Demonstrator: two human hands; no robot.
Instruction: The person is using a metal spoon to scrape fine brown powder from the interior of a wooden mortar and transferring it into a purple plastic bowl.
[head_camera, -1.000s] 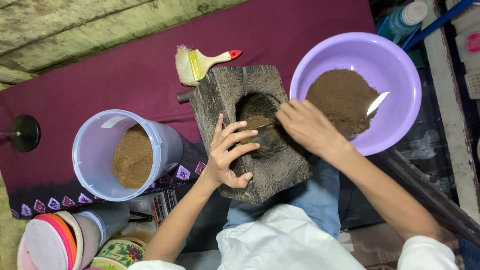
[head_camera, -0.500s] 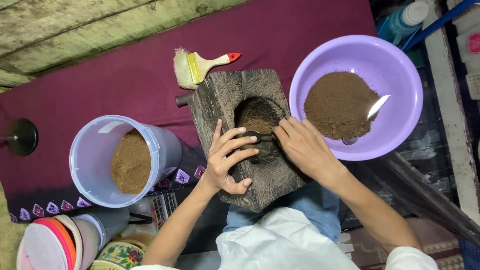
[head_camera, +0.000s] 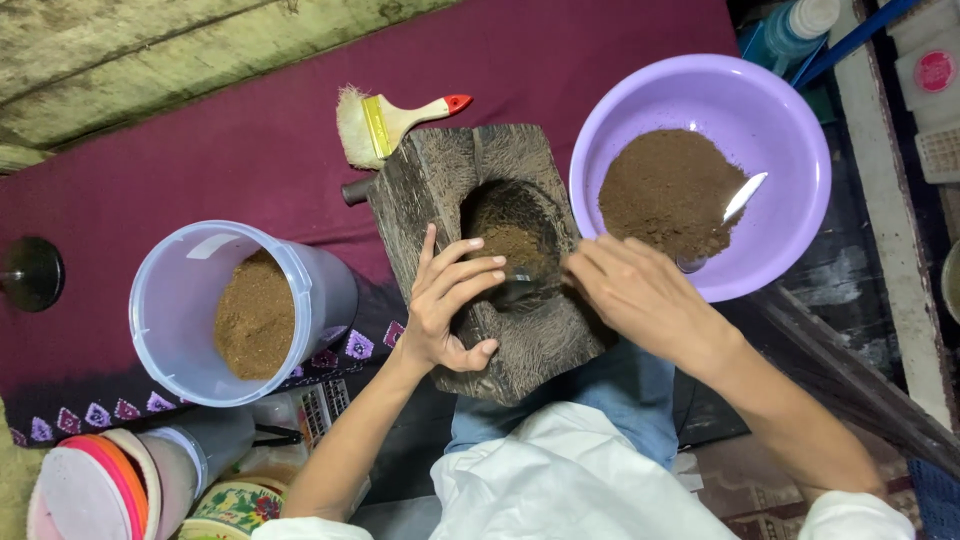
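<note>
A dark carved wooden block (head_camera: 430, 190) lies on my lap, with brown powder (head_camera: 512, 243) in its oval hollow. My left hand (head_camera: 445, 305) rests on the block's near left side; its fingers are spread and reach to the hollow's edge. My right hand (head_camera: 640, 295) is at the hollow's near right edge, fingers pinched on a small metal spoon (head_camera: 520, 290) whose bowl lies in the hollow. A purple plastic basin (head_camera: 790, 110) to the right holds a heap of darker brown powder (head_camera: 670, 195) and a second spoon (head_camera: 742, 198).
A clear plastic bucket (head_camera: 330, 290) with lighter brown powder stands at the left on the maroon cloth (head_camera: 200, 160). A paintbrush (head_camera: 385, 120) lies beyond the block. Stacked lids and jars (head_camera: 90, 495) sit at the lower left, and a blue bottle (head_camera: 790, 30) at the top right.
My right hand has drawn back from the middle of the hollow to its near right edge. The left hand has stayed on the block.
</note>
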